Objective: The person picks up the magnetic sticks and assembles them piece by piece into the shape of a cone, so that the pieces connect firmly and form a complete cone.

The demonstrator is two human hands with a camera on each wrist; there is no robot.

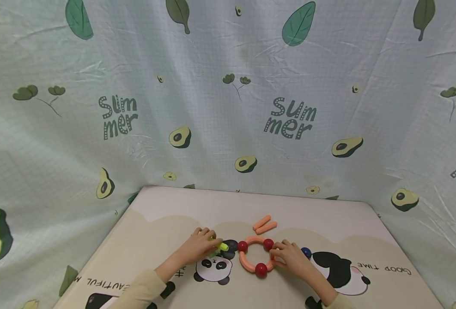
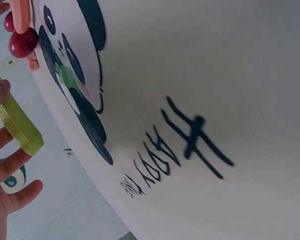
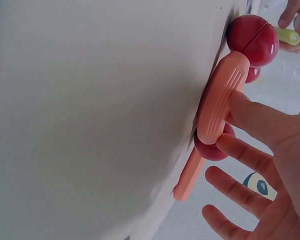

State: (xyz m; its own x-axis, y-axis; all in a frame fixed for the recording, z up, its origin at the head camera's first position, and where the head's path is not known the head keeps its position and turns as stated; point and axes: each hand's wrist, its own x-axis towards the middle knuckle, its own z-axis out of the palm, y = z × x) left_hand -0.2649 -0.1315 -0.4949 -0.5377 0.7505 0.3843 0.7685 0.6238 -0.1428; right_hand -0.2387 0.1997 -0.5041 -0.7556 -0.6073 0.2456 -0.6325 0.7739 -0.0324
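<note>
Three red balls (image 1: 261,270) stud the orange ring (image 1: 245,263) on the table (image 1: 197,206), which your right hand (image 1: 291,259) pinches, apparently to steady it, while your left hand (image 1: 201,246) grips a yellow-green stick (image 1: 223,246), whose next move seems to call for careful alignment.

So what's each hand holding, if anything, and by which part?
Left hand: the lime stick, partway along, one end sticking out. Right hand: the ring, by its right side.
</note>
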